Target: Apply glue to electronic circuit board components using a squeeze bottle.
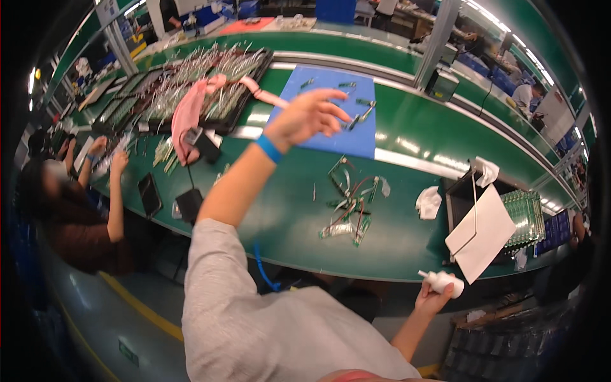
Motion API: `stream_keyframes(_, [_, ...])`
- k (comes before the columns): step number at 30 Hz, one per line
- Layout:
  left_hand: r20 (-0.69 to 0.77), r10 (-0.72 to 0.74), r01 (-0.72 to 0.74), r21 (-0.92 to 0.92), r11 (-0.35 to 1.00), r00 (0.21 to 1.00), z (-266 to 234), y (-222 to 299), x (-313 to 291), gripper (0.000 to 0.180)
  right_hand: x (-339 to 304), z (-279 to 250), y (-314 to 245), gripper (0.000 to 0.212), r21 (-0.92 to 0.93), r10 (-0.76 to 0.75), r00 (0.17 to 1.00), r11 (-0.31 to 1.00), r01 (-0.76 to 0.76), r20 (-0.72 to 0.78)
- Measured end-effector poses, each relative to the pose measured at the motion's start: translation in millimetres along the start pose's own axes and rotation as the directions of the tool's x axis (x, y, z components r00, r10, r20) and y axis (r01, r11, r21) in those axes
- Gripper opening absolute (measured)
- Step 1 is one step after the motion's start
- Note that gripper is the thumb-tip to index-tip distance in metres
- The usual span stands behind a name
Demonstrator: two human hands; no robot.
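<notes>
My left hand (310, 118), with a blue band at its wrist, is over the near left part of a blue mat (347, 137). Its fingers are spread, and no object shows in them. Several small green circuit boards (366, 103) lie on the mat just beyond the fingertips. A strip of pink cloth (186, 114) runs from a tray toward this hand; whether they touch is hidden. Low at the right, my right hand (433, 298) is wrapped round a small white bottle (447, 284) with a narrow nozzle, tilted to the left. Wired green boards (347, 204) lie clustered on the green table.
Black trays (238, 105) heaped with wired boards stand at the far left. A phone (149, 194) and a black box (189, 205) lie nearer. Crumpled white tissue (428, 202), a white card (480, 235) and stacked green boards (525, 216) are at right. A co-worker (83, 216) sits at left.
</notes>
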State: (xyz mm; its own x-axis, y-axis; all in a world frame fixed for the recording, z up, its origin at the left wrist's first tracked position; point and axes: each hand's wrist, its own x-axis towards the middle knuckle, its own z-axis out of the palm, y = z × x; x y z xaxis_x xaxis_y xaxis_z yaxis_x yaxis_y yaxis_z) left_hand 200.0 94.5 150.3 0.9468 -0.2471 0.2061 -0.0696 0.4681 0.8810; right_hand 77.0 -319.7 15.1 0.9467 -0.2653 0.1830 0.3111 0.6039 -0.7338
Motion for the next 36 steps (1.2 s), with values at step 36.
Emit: stream_keyframes(36, [-0.430,0.328,0.442,0.896,0.041,0.841,-93.1,-73.6,-161.3,0.025,-31.2,6.9,7.2,0.036,0.366,0.412,0.864,0.786,-0.498,0.290])
